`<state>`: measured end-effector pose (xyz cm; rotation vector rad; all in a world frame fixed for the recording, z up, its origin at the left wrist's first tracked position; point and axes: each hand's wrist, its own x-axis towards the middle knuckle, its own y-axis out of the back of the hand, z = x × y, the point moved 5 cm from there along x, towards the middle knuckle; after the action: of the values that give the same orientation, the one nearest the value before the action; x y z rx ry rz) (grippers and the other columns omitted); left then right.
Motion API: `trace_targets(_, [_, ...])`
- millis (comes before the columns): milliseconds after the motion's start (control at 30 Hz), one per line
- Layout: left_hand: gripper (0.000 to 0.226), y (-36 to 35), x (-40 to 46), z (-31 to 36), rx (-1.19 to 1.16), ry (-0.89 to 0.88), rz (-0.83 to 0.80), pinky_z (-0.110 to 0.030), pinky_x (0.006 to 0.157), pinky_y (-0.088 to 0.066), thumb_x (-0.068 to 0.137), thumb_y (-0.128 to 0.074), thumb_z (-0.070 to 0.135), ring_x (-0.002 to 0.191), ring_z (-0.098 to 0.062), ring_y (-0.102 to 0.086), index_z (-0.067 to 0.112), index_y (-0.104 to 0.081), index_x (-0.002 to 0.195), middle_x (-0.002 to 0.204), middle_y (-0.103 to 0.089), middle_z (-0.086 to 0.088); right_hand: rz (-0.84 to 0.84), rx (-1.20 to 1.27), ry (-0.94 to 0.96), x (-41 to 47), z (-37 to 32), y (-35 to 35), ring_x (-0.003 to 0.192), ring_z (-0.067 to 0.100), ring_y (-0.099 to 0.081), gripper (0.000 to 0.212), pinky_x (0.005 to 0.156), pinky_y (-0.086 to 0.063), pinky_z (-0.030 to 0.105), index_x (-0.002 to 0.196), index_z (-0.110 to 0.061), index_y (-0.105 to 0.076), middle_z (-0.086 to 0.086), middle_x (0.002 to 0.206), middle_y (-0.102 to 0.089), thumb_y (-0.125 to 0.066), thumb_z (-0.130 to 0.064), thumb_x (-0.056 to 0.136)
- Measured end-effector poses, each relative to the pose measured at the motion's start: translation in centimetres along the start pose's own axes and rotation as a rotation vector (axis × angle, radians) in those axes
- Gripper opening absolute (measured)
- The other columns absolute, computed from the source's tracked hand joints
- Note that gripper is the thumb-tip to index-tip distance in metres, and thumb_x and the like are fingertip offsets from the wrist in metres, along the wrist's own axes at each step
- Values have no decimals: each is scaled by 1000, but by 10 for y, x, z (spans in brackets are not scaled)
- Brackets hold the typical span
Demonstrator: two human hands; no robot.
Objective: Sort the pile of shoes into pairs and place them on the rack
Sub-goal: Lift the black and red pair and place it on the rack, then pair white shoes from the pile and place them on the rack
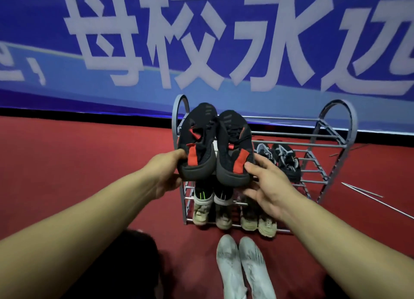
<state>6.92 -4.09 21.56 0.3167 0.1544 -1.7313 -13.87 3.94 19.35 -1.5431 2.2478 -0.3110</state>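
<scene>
Item one: left hand point(167, 175), fingers curled round the heel of a black shoe with red heel panel point(197, 142), gripping it toe-up. Item two: right hand point(267, 182), thumb pressed on the heel of the matching black-and-red shoe point(234, 146), fingers curled beneath its sole, gripping it likewise toe-up. The two shoes sit side by side between the hands, touching along their inner edges, raised in front of the upper tiers of the rack. Item three: grey metal shoe rack point(329, 128), arched ends, several tiers of bars, standing just beyond both hands on a red carpet point(78, 153). Item four: a dark pair with white lacing point(280, 159) on a middle tier, just past the right hand's fingertips. Item five: a pair with black and white heels and a green mark point(211, 196) on a lower tier, directly below the held shoes, between the two wrists. Item six: two beige pairs on the bottom tier, one point(211, 215) below the left-held shoe, one point(258, 222) under the right hand. Item seven: a white pair point(242, 267) on the carpet, nearer than the hands, between the forearms. Item eight: a dark shape point(125, 265) under the left forearm, identity unclear. Item nine: blue banner with large white characters point(201, 41) behind the rack.
</scene>
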Motion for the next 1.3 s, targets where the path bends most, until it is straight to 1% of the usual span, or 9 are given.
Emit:
trace_targets(233, [15, -30, 96, 65, -38, -62, -7, -15, 34, -42, 96, -48, 19, 52, -21, -56, 10, -56, 86, 72, -58, -8, 136, 9, -6, 98, -36, -15, 95, 28, -69, 28, 76, -57, 45, 114, -16, -64, 12, 113, -71, -45, -4, 99])
trace_targets(567, [18, -38, 187, 61, 54, -102, 89, -19, 35, -45, 98, -43, 17, 37, -20, -52, 6, -53, 87, 75, -57, -15, 205, -87, -61, 180, -46, -29, 93, 31, -62, 28, 80, -50, 53, 114, -15, -59, 9, 94, -64, -40, -1, 99])
trace_targets(733, [20, -36, 210, 46, 271, -128, 73, -27, 44, -50, 98, -45, 17, 48, -27, -58, 3, -57, 90, 72, -59, -21, 177, -298, -154, 192, -31, -28, 72, 25, -66, 24, 54, -55, 43, 89, -18, -58, 8, 96, -66, -40, -6, 99])
trace_targets(833, [23, -34, 212, 46, 313, -156, 92, -25, 43, -50, 98, -46, 21, 48, -27, -58, 4, -58, 90, 74, -61, -21, 180, -340, -147, 194, -30, -24, 70, 24, -68, 18, 44, -57, 36, 101, -21, -59, 5, 97, -66, -42, -14, 101])
trace_targets(967, [39, -33, 204, 47, 555, -180, 123, -27, 53, -48, 99, -39, 42, 64, -30, -69, 12, -63, 95, 79, -69, -13, 150, -411, -127, 186, -30, -19, 72, 28, -69, 22, 51, -59, 34, 120, -29, -53, 3, 97, -66, -42, -29, 102])
trace_targets(1033, [50, -27, 189, 49, 840, -289, 334, -32, 66, -47, 96, -32, 56, 82, -32, -67, 19, -64, 101, 93, -68, -8, 178, -403, -68, 183, -24, -13, 77, 29, -70, 34, 48, -57, 31, 135, -32, -46, 6, 113, -66, -41, -35, 102])
trace_targets(1133, [39, -31, 145, 45, 781, -583, 574, -39, 74, -44, 97, -34, 52, 92, -35, -62, 24, -53, 115, 116, -54, -3, 338, -418, 176, 178, -15, 3, 69, 22, -66, 38, 55, -57, 35, 137, -30, -47, 0, 111, -64, -41, -30, 100])
trace_targets(1233, [16, -59, 119, 16, 580, -834, 509, -33, 68, -38, 97, -45, 33, 86, -26, -61, 22, -52, 106, 108, -56, 2, 445, -567, 428, 160, 1, 16, 77, 19, -64, 30, 79, -57, 43, 124, -29, -57, -5, 105, -64, -46, -22, 96])
trace_targets(1300, [9, -88, 114, -20, 560, -870, 376, -37, 65, -42, 94, -48, 23, 84, -26, -60, 21, -53, 101, 102, -57, 2, 486, -677, 540, 145, 24, 27, 84, 20, -63, 31, 83, -51, 34, 116, -27, -61, -4, 112, -61, -50, -14, 90])
